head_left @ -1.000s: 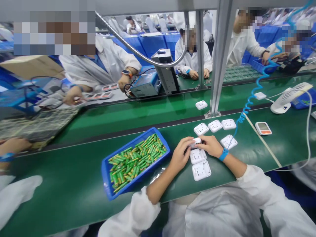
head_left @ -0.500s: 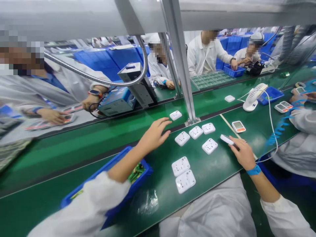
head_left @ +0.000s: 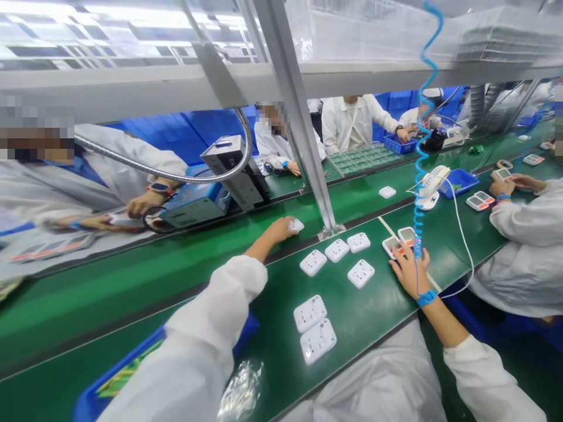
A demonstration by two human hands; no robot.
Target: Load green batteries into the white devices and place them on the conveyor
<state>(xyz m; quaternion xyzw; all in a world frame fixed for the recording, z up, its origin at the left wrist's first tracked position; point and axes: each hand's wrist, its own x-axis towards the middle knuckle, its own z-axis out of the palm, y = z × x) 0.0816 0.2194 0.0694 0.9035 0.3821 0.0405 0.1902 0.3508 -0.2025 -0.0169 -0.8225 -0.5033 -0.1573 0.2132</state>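
My left hand [head_left: 280, 230] reaches over the conveyor belt, its fingers closed on the edge of a white square device [head_left: 297, 225]. My right hand [head_left: 412, 271] has its fingers spread, with fingertips at the near edge of a white-and-orange device with a screen [head_left: 390, 247]. A second screen device [head_left: 407, 235] lies right beside that one, partly hidden by the fingers. Between my hands lie several white devices, back side up, including one alone [head_left: 361, 274], one in a row [head_left: 337, 250] and a touching pair [head_left: 310, 313] nearer to me.
A metal post [head_left: 303, 129] rises from the bench between my hands. A blue bin [head_left: 88, 404] with green parts sits under my left arm, beside clear plastic film [head_left: 241, 390]. A coiled blue cord [head_left: 422, 158] hangs near a white fan [head_left: 433, 187]. Co-workers sit opposite and at right.
My left hand has moved onto the white device on the belt and taken hold of it. My right hand has laid its device down beside the other screen device and spread its fingers.
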